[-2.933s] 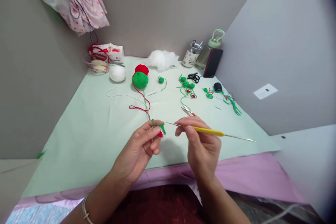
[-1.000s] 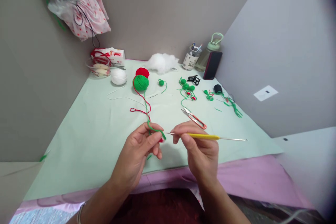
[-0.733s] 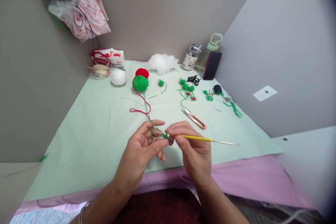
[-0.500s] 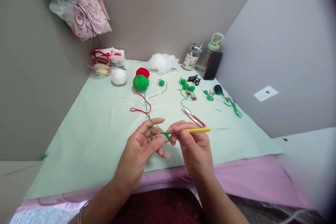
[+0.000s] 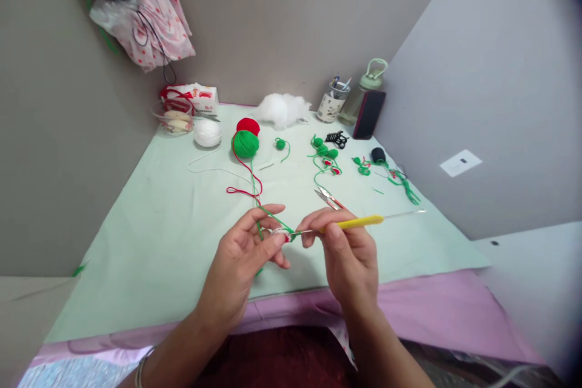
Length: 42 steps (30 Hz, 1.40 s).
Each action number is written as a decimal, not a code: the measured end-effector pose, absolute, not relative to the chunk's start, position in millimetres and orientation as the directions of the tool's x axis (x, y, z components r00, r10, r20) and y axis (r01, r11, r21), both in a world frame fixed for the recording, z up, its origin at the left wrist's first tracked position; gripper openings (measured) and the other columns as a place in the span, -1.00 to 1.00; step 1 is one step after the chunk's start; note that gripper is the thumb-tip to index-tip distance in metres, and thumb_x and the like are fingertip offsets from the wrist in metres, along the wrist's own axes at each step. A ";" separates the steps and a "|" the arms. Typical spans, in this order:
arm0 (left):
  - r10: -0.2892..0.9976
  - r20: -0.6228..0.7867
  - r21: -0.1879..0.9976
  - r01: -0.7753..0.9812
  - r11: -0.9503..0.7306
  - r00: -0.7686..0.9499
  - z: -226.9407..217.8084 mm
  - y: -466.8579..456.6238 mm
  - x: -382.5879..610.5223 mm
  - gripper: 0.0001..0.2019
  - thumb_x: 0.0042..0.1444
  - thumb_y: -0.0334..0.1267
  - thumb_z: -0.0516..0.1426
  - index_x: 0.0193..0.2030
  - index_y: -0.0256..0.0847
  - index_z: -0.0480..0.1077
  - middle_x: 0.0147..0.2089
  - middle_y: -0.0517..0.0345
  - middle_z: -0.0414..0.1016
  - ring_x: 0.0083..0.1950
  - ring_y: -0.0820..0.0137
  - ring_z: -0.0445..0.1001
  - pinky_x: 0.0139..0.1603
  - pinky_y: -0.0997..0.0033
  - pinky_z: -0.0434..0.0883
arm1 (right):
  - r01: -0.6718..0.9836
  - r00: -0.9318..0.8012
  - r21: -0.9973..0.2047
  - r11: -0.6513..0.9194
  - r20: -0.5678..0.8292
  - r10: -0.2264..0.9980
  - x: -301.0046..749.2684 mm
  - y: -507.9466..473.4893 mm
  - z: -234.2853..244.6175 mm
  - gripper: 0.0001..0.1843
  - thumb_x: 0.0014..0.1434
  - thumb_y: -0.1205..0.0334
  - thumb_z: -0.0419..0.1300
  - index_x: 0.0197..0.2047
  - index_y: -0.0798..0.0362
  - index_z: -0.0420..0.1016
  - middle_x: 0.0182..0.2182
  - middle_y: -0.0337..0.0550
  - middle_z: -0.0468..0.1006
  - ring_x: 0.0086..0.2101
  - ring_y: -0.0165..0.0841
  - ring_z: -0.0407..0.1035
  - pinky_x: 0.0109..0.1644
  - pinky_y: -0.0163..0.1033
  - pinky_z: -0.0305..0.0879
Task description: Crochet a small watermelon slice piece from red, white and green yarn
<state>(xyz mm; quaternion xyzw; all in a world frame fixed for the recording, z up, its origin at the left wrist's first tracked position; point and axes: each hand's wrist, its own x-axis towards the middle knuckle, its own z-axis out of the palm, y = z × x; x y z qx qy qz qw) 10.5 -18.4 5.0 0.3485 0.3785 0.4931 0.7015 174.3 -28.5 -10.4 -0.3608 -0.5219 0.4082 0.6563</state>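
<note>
My left hand [image 5: 248, 251] pinches a small crochet piece [image 5: 282, 234] of green, red and white yarn, with a green strand running over its forefinger. My right hand [image 5: 348, 251] grips a yellow-handled crochet hook [image 5: 357, 224] whose metal tip is in the piece. Green yarn leads back across the pale green mat [image 5: 150, 224] to a green yarn ball [image 5: 245, 143]. A red yarn ball [image 5: 248, 125] sits just behind it, and a red strand loops on the mat.
Orange-handled snips [image 5: 328, 197] lie just beyond my right hand. Small green crochet pieces [image 5: 324, 148], a white yarn ball [image 5: 207, 132], white stuffing [image 5: 279, 108], a pen cup [image 5: 331, 104], a bottle [image 5: 364, 90] and a tissue box [image 5: 195, 97] stand at the back. Walls close both sides.
My right hand pushed the hook into the piece, then drew it back to the right, its far end tilting upward. My left hand kept hold of the piece, yarn now taut over the forefinger.
</note>
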 end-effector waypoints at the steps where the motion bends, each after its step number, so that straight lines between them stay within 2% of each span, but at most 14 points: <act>1: 0.956 -0.186 0.864 -0.425 0.269 0.226 5.5 -18.4 10.5 -0.68 0.17 -0.26 0.38 0.07 -0.16 0.58 -0.21 0.24 0.41 -0.43 0.57 0.44 -0.33 0.46 0.55 | -0.123 0.125 -0.890 0.439 0.425 0.897 174.4 -29.1 -10.4 -0.77 0.48 0.21 0.14 -0.15 -0.01 0.63 -0.27 -0.14 0.64 -0.37 -0.37 0.47 -0.22 -0.18 0.42; 5: 0.959 -0.175 0.871 -0.418 0.257 0.224 4.7 -17.1 11.0 -0.68 0.15 -0.25 0.40 0.06 -0.15 0.59 -0.21 0.24 0.42 -0.44 0.56 0.45 -0.33 0.45 0.55 | 0.010 0.120 -0.849 0.528 0.525 0.843 173.3 -31.2 -8.5 -0.76 0.48 0.29 0.12 -0.10 -0.03 0.63 -0.26 -0.15 0.64 -0.33 -0.36 0.47 -0.18 -0.17 0.44; 11: 0.960 -0.165 0.890 -0.386 0.244 0.226 1.2 -16.5 10.2 -0.68 0.17 -0.24 0.38 0.06 -0.10 0.57 -0.20 0.27 0.42 -0.44 0.57 0.46 -0.30 0.46 0.55 | 0.096 0.096 -0.825 0.556 0.564 0.820 171.0 -33.9 -5.6 -0.75 0.48 0.34 0.10 -0.09 -0.04 0.62 -0.25 -0.15 0.63 -0.29 -0.35 0.49 -0.17 -0.18 0.45; 15: 0.979 -0.129 0.924 -0.338 0.177 0.161 0.2 -17.4 9.9 -0.70 0.14 -0.26 0.40 0.03 -0.09 0.59 -0.28 0.28 0.44 -0.38 0.54 0.46 -0.29 0.52 0.53 | 0.208 0.011 -0.772 0.600 0.616 0.788 173.5 -36.3 -4.1 -0.73 0.46 0.40 0.08 -0.05 -0.06 0.60 -0.28 -0.15 0.64 -0.19 -0.28 0.53 -0.10 -0.13 0.47; 18: 0.988 -0.117 0.935 -0.323 0.143 0.098 1.2 -20.0 11.9 -0.70 0.12 -0.26 0.41 0.00 -0.10 0.60 -0.32 0.26 0.45 -0.33 0.49 0.45 -0.30 0.55 0.53 | 0.361 -0.084 -0.662 0.657 0.679 0.729 175.3 -38.8 -5.4 -0.68 0.42 0.45 0.10 0.06 -0.08 0.58 -0.18 -0.07 0.67 -0.16 -0.26 0.56 -0.13 -0.13 0.52; 21: 0.986 -0.144 0.910 -0.380 0.164 0.080 3.3 -23.5 14.9 -0.66 0.06 -0.28 0.44 0.00 -0.11 0.60 -0.32 0.26 0.44 -0.34 0.49 0.45 -0.33 0.57 0.51 | 0.563 -0.192 -0.452 0.692 0.743 0.641 173.9 -41.8 -12.1 -0.59 0.37 0.44 0.19 0.17 -0.15 0.56 -0.10 -0.04 0.69 -0.17 -0.24 0.60 -0.17 -0.13 0.57; 24: 0.959 -0.217 0.821 -0.497 0.281 0.184 5.8 -24.4 16.2 -0.50 0.03 -0.28 0.46 0.14 -0.10 0.55 -0.32 0.30 0.42 -0.42 0.56 0.38 -0.42 0.62 0.42 | 0.651 -0.226 -0.323 0.686 0.781 0.582 170.3 -44.2 -21.5 -0.48 0.29 0.47 0.29 0.21 -0.22 0.58 -0.14 -0.08 0.70 -0.17 -0.21 0.63 -0.14 -0.12 0.61; 26: 0.903 -0.282 0.722 -0.548 0.422 0.323 7.6 -22.1 14.7 -0.41 0.03 -0.23 0.47 0.22 -0.17 0.51 -0.39 0.34 0.35 -0.52 0.63 0.23 -0.53 0.65 0.30 | 0.634 -0.168 -0.367 0.680 0.794 0.585 168.6 -44.6 -24.4 -0.47 0.29 0.47 0.30 0.23 -0.22 0.59 -0.12 -0.08 0.69 -0.16 -0.21 0.63 -0.15 -0.13 0.62; 29: 0.850 -0.333 0.639 -0.565 0.521 0.407 9.6 -16.4 10.2 -0.37 0.02 -0.27 0.47 0.25 -0.28 0.49 -0.47 0.42 0.24 -0.59 0.69 -0.02 -0.62 0.68 0.13 | 0.482 0.000 -0.589 0.649 0.740 0.672 168.8 -41.7 -19.8 -0.62 0.38 0.42 0.21 0.15 -0.16 0.63 -0.17 -0.08 0.68 -0.18 -0.22 0.60 -0.16 -0.10 0.60; 32: 0.884 -0.319 0.680 -0.568 0.464 0.341 10.2 -13.6 7.0 -0.43 0.04 -0.32 0.45 0.21 -0.24 0.52 -0.41 0.39 0.31 -0.60 0.73 -0.06 -0.63 0.71 0.08 | 0.154 0.148 -0.818 0.554 0.574 0.805 170.8 -35.1 -11.1 -0.75 0.44 0.33 0.15 -0.07 -0.08 0.68 -0.34 -0.14 0.63 -0.34 -0.29 0.53 -0.25 -0.12 0.54; 35: 0.911 -0.274 0.741 -0.535 0.405 0.310 10.0 -16.1 7.6 -0.48 0.04 -0.28 0.46 0.16 -0.18 0.56 -0.31 0.32 0.38 -0.60 0.76 0.00 -0.65 0.69 0.11 | -0.078 0.135 -0.881 0.467 0.455 0.880 170.8 -28.2 -6.6 -0.79 0.44 0.22 0.20 -0.14 -0.04 0.69 -0.30 -0.14 0.62 -0.42 -0.36 0.48 -0.32 -0.17 0.48; 38: 0.929 -0.248 0.796 -0.488 0.358 0.276 8.5 -19.8 10.4 -0.52 0.06 -0.24 0.46 0.15 -0.11 0.58 -0.24 0.29 0.42 -0.59 0.75 0.10 -0.63 0.68 0.20 | -0.034 0.095 -0.884 0.467 0.462 0.882 167.9 -26.4 -6.6 -0.81 0.42 0.24 0.23 -0.10 -0.07 0.71 -0.25 -0.13 0.66 -0.37 -0.36 0.49 -0.27 -0.18 0.49; 40: 0.947 -0.225 0.822 -0.478 0.310 0.228 6.3 -20.7 12.3 -0.53 0.07 -0.24 0.46 0.15 -0.08 0.59 -0.24 0.29 0.43 -0.59 0.74 0.16 -0.62 0.68 0.24 | 0.100 0.083 -0.854 0.511 0.518 0.851 165.9 -29.1 -8.7 -0.76 0.42 0.32 0.20 -0.03 -0.11 0.71 -0.25 -0.14 0.67 -0.33 -0.34 0.51 -0.25 -0.18 0.50; 42: 0.956 -0.208 0.817 -0.501 0.285 0.205 3.5 -19.9 13.7 -0.51 0.06 -0.23 0.47 0.16 -0.07 0.59 -0.26 0.31 0.43 -0.60 0.75 0.15 -0.64 0.69 0.22 | 0.307 0.028 -0.751 0.584 0.621 0.784 165.0 -33.5 -12.5 -0.67 0.39 0.39 0.22 0.06 -0.17 0.69 -0.20 -0.12 0.68 -0.25 -0.29 0.55 -0.20 -0.16 0.53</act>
